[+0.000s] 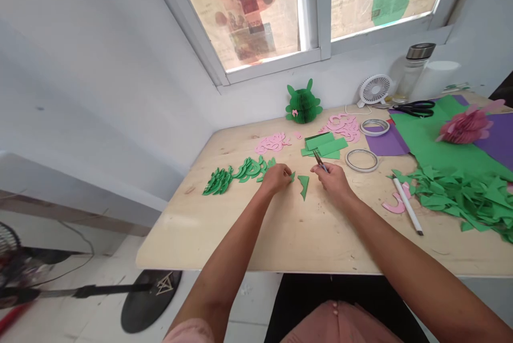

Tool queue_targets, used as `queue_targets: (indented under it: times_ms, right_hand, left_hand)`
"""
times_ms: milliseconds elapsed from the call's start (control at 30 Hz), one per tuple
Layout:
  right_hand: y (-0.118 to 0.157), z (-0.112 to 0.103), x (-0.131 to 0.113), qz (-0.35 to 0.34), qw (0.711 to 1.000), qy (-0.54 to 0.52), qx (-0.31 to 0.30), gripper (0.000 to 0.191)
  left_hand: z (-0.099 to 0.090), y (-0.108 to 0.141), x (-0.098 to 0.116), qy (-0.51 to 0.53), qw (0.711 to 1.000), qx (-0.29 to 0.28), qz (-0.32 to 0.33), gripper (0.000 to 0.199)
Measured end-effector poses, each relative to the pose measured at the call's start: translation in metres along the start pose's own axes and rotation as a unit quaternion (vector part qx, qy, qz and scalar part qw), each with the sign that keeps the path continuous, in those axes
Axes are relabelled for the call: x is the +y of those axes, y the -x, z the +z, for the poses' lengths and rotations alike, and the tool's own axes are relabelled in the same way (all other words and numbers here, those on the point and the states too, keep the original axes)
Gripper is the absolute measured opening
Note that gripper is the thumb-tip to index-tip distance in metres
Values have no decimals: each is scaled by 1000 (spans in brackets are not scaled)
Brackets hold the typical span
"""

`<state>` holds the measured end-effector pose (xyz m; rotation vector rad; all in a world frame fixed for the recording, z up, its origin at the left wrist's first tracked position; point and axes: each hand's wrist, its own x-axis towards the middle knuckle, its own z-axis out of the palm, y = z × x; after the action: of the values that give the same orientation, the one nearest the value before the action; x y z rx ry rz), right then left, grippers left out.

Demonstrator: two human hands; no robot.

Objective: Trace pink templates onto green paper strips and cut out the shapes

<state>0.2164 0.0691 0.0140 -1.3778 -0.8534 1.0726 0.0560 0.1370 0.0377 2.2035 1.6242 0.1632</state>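
My left hand (276,178) is over the middle of the table, its fingers pinched at a small green paper piece (293,176). My right hand (332,180) grips small scissors (319,161), blades pointing away from me; how far the blades are parted is hard to see. A jagged green paper scrap (304,187) lies between the two hands. Left of my left hand are cut green paper shapes (249,169) and another green pile (218,181). Beyond my right hand lie folded green paper strips (326,144).
Pink paper cutouts (273,142) and a green honeycomb paper figure (303,105) sit toward the wall. Tape rolls (362,160), a white pen (409,207), green scraps (465,196), black-handled scissors (417,108), a pink paper flower (465,125) and a small fan (375,90) occupy the right.
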Motion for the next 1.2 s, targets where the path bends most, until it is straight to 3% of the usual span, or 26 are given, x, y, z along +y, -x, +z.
queue_targets:
  times_ms: [367,600,833,1200]
  right_hand:
    - [-2,0,2,-6,1000,1,13,26]
    - [-4,-2,3,-10,1000,0,16,26]
    - [-4,-4,0,-15,1000,-4,16,26]
    - [-3,-10,-10,-17,997,-52,50,23]
  left_hand:
    - [0,4,-1,-10,999,-28,20,17]
    - [5,6,11,4,996,-52,70,16]
    - [5,-2,15,-12,995,-52,84,37]
    - [3,-4,14,-22,992,-65,106,11]
